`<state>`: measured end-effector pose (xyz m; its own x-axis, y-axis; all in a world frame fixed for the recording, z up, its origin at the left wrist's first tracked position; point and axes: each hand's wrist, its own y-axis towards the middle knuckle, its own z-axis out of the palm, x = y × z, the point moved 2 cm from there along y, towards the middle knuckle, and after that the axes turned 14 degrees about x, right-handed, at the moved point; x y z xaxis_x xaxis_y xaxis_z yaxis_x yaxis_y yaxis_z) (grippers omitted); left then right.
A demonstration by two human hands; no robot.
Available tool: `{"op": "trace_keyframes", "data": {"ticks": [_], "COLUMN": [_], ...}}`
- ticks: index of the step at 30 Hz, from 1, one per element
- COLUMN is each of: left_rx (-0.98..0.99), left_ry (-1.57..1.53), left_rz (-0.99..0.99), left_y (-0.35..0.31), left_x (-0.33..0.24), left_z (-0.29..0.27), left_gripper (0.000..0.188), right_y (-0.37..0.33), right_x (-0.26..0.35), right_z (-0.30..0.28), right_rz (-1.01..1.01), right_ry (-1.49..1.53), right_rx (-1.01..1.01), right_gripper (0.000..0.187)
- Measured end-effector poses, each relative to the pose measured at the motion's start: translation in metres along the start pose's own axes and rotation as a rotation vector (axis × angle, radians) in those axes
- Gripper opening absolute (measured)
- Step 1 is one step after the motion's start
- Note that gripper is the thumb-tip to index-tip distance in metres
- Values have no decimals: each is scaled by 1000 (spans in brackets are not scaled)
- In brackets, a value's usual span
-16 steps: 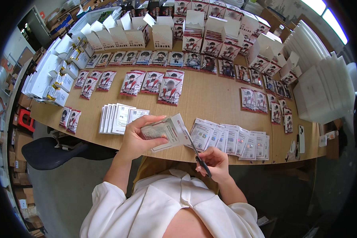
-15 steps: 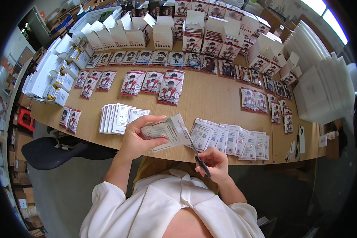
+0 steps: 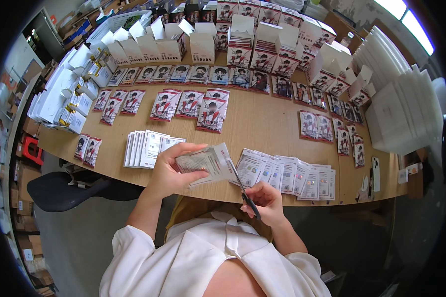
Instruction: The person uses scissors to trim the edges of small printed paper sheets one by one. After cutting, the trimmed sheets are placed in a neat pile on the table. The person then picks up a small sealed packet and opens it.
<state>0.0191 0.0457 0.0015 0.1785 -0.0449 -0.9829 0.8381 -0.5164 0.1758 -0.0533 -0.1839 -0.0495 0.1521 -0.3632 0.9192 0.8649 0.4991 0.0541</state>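
Note:
Between the thumb and fingers of my left hand [image 3: 176, 168] is a flat printed packet [image 3: 205, 166], tilted, its back side up. My right hand [image 3: 263, 200] is closed round the dark handles of a pair of scissors [image 3: 250, 200]. The scissor blades lie along the packet's right end strip; whether they have cut into it I cannot tell. Beside my left hand, a fanned stack of white packets [image 3: 146, 148] lies on the table, partly behind my fingers. To the right, a fanned row of similar packets [image 3: 282, 173] lies just beyond the scissors.
Illustrated packets [image 3: 213, 111] lie in groups across the wooden table [image 3: 262, 123]. Open white boxes [image 3: 201, 47] line the far side, with red-and-white boxes [image 3: 240, 54] to their right. Stacked translucent plastic trays [image 3: 404, 109] and a phone [image 3: 376, 173] are at the right. A black chair [image 3: 64, 190] stands left.
My right hand and the scissors have shifted very slightly left. The packet stays in my left hand, almost unmoved.

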Motion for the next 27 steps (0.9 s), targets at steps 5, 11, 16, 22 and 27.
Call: {"op": "trace_keyframes", "data": {"ticks": [5, 11, 16, 22, 27], "left_rx": [33, 98, 84, 155, 198], "left_ry": [155, 65, 73, -8, 25], "left_rz": [-69, -120, -139, -239, -241], "left_y": [7, 17, 13, 13, 14], "left_x": [-10, -14, 0, 1, -3], "left_z": [-11, -1, -1, -4, -4], "left_gripper": [30, 14, 16, 19, 19], "right_y": [3, 2, 0, -3, -3], "right_x": [7, 6, 7, 5, 1], "right_z": [1, -2, -3, -8, -6], "right_rz": [-6, -9, -33, -120, -145], "right_ry": [-103, -181, -266, -519, -462], "right_rx": [16, 39, 27, 57, 48], "right_gripper": [28, 29, 28, 26, 26]}}
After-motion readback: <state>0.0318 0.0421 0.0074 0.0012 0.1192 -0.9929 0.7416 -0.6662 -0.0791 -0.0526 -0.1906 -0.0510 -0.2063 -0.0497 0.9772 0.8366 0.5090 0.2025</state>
